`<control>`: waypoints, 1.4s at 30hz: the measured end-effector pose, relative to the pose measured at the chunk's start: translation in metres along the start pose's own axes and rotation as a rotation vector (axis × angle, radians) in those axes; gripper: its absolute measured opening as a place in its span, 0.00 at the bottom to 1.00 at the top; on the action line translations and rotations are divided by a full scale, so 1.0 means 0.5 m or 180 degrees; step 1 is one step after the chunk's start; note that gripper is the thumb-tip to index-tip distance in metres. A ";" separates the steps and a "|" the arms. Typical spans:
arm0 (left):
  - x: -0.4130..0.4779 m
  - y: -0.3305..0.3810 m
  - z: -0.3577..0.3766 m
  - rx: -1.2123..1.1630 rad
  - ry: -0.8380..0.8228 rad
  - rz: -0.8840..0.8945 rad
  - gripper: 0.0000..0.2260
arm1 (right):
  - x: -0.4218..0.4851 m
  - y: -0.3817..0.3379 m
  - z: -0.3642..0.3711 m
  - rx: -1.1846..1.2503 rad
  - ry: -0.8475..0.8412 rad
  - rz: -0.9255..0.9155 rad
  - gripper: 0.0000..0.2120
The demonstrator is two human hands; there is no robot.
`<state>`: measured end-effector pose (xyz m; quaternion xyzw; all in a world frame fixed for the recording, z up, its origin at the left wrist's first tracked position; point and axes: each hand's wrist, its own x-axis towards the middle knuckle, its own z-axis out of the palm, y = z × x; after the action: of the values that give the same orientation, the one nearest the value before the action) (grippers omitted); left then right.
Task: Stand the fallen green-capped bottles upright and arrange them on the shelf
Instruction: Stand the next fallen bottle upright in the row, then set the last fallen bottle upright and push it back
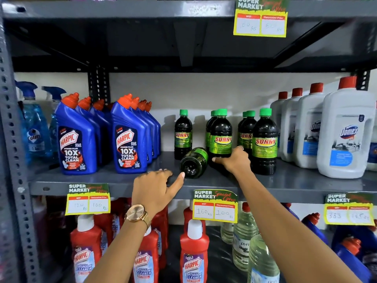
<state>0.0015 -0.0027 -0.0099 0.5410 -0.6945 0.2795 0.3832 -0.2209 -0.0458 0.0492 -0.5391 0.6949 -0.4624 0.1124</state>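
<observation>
Centrally on the grey shelf (122, 181): one fallen bottle (194, 162), base outward, between upright bottles (221, 134). Left hand (155, 187) open, thumb touching its base. Right hand (234, 160) open, fingers spread beside it, gripping nothing.

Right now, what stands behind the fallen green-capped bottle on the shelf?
Behind the fallen bottle, a single upright Sunny bottle stands near the back wall, and a pair of upright ones stands at its right. The fallen bottle's own cap is hidden, since its base faces the camera.
</observation>
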 end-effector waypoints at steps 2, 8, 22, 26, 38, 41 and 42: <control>0.006 -0.014 -0.004 -0.0088 -0.0027 0.0084 0.31 | -0.023 0.000 0.003 -0.0120 0.0285 -0.0120 0.45; 0.040 -0.056 -0.016 -0.0061 -0.0403 0.0487 0.39 | -0.066 -0.074 0.014 -0.0438 -0.0664 0.0065 0.44; 0.007 -0.035 -0.017 0.0059 -0.0416 0.0083 0.31 | -0.045 -0.089 0.073 0.1273 -0.1121 0.0275 0.29; 0.005 -0.039 -0.009 0.0071 -0.0426 0.0027 0.32 | -0.062 -0.081 0.077 0.1558 -0.0631 -0.0260 0.18; 0.011 -0.037 -0.010 0.0040 -0.0538 -0.0011 0.28 | -0.024 -0.152 0.159 0.0643 -0.0280 -0.0508 0.48; 0.011 -0.040 -0.010 -0.0002 -0.0545 -0.0040 0.29 | -0.021 -0.144 0.164 0.1055 -0.0378 -0.0515 0.36; 0.011 -0.041 -0.010 -0.0004 -0.0549 -0.0043 0.29 | -0.020 -0.138 0.164 0.1119 -0.0474 -0.0512 0.32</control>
<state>0.0216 -0.0070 -0.0030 0.5674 -0.7215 0.2288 0.3242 -0.1189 -0.0795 0.0539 -0.5977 0.5480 -0.5429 0.2184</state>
